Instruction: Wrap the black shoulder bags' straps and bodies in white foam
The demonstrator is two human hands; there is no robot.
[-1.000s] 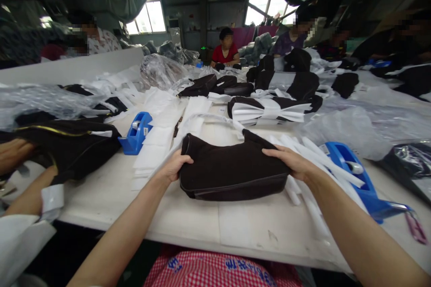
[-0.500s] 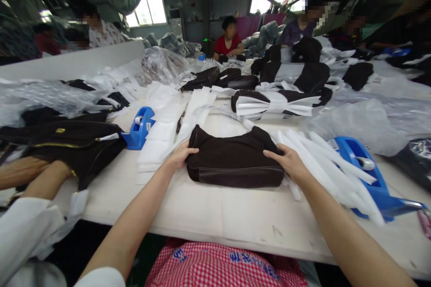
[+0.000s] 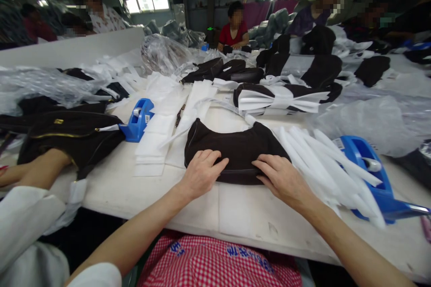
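A dark brown handbag (image 3: 232,145) with a curved top lies on the table in front of me, a piped seam along its lower front. My left hand (image 3: 204,172) rests on the bag's lower left front, thumb and fingers on the fabric. On the lower right front, my right hand (image 3: 278,172) lies with its fingers apart, thumb near the bottom edge. Neither hand is wrapped round the bag. A pale strap (image 3: 222,103) arches behind it. White foam strips (image 3: 323,166) lie close to my right hand, and stacked white sheets (image 3: 150,152) are left of my left hand.
Blue tape dispensers stand at left (image 3: 137,120) and right (image 3: 367,175). A co-worker's arm (image 3: 50,170) reaches under a black bag (image 3: 84,136) at left. Beyond are a foam-wrapped bag (image 3: 283,98), more dark bags (image 3: 319,69) and clear plastic (image 3: 164,56). Other people sit farther back.
Both hands have left the bag's side ends and moved inward onto its lower front. The bag now lies flatter, its bottom panel turned less toward me. The view has shifted slightly.
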